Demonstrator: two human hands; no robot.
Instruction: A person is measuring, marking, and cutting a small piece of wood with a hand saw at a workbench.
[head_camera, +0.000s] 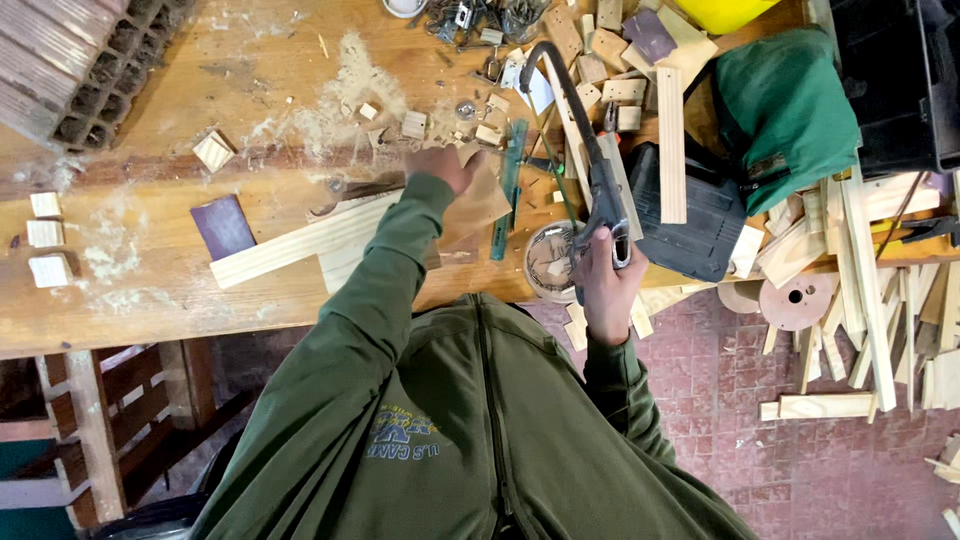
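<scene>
On the wooden workbench (150, 300) in front of you, your left hand (445, 165) reaches forward from its green sleeve and presses down on a tan sheet of what looks like sandpaper or thin board (478, 200); the fingers are bunched over its upper edge, though the view from above is too foreshortened to tell whether they pinch it or only lie flat on it. Just beside that hand, to its left, a long pale wood strip (300, 240) lies at a slant across the bench, with a dark purple rectangle (222, 226) touching its lower end. Your right hand (603, 285) is curled tight around the handle of a hacksaw (590, 150), whose dark frame arches away from you toward the back of the bench. Near that hand, just to its left, sits a round wooden disc (550, 262) at the bench edge, and a green ruler (510, 185) lies between the two hands. Sawdust (350, 90) is scattered behind your left hand among small wood blocks (214, 150). To the right, a black case (700, 220) carries an upright pale slat (672, 145), a green cloth (790, 110) lies behind it, and offcuts (860, 290) pile toward the red tile floor (720, 420).
</scene>
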